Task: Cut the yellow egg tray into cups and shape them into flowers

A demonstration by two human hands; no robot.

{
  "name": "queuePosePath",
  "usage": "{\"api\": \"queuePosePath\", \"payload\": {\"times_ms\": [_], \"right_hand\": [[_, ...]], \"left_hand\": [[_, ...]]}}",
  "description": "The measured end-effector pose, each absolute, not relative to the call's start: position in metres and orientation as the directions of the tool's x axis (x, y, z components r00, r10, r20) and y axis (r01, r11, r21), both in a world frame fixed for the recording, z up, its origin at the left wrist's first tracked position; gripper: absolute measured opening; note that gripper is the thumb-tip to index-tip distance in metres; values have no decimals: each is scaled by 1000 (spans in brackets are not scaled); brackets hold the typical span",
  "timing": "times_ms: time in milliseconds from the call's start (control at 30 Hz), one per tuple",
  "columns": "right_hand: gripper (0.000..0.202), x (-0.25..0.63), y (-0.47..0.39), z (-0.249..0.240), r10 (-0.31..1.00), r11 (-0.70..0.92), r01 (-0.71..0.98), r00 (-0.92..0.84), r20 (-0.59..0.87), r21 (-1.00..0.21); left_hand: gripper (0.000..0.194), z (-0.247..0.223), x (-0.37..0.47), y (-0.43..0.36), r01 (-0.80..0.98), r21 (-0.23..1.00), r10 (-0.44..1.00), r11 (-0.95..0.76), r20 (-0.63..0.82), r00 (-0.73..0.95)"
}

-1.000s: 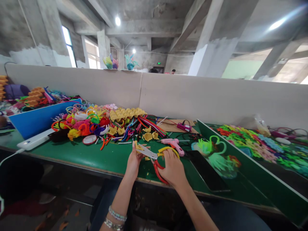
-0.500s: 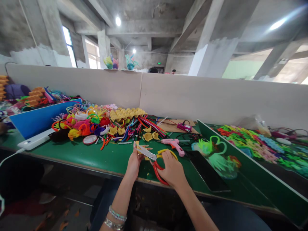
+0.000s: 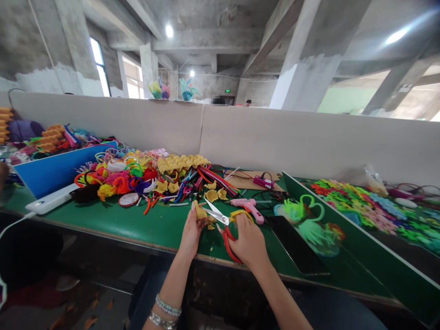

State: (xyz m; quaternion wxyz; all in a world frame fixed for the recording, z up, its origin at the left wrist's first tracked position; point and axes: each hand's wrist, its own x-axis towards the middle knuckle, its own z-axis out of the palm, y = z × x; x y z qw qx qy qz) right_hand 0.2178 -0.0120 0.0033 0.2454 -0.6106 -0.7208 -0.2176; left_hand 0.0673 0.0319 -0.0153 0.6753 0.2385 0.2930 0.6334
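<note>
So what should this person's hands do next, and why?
Probably ease the scissors a little further onto the yellow carton piece before snipping: the right hand holds them with the blades parted, tips near the piece, which the left hand grips.

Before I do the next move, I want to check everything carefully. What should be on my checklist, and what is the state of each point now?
1. Scissors held in the right hand: ok.
2. Blades open: ok, they are spread apart.
3. Yellow carton piece held in the left hand: ok.
4. Left-hand fingers clear of the blades: cannot tell; they are close by, and depth is hard to judge.
5. Green table free of scraps near the hands: not ok; small yellow scraps lie there.
6. Black phone clear of the right hand: ok, it lies to the right of it.
</note>
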Motion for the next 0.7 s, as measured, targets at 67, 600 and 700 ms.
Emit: {"api": "queuePosePath", "payload": {"times_ms": [67,600,700], "right_hand": [[37,219,-11,6,751,149,989,-126,648,20],[36,213,-11,1,807,250,963,-149,571,-103],[34,212,-12,2,822,259,959,-156,548,-116]], "left_hand": [[48,-16,67,32,-715,695,994,83,-108,10],[32,-13,66,30,-801,598,999,-38,28,-27],[35,-13,66,30,-795,606,1000,-30,22,-22]]}}
